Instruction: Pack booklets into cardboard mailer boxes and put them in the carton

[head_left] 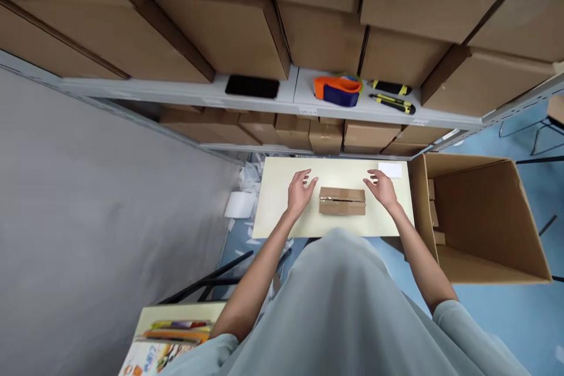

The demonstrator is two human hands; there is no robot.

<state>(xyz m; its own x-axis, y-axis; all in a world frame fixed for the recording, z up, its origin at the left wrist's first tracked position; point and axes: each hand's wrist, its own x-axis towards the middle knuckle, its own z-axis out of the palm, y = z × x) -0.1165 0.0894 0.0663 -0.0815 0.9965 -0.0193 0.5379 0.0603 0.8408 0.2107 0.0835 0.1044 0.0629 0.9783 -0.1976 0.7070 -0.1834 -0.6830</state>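
A small cardboard box (pixel 342 209) lies on the pale yellow table (pixel 282 226), with a dark slit and shiny tape along its top. To its left, my left hand (pixel 300 191) hovers with fingers apart and nothing in it. My right hand (pixel 381 188) is on the other side of the box, likewise empty with its fingers spread. Neither hand touches the box. A white slip of paper (pixel 390 170) rests near the table's far right corner, just beyond my right hand.
A large open carton (pixel 489 217) holding smaller boxes stands right of the table. Ahead, a shelf (pixel 304 97) bears cartons, a black phone (pixel 252 87), an orange and blue tape dispenser (pixel 338 90) and box cutters (pixel 392 103). A white roll (pixel 239 204) sits left, near a grey wall (pixel 110 200).
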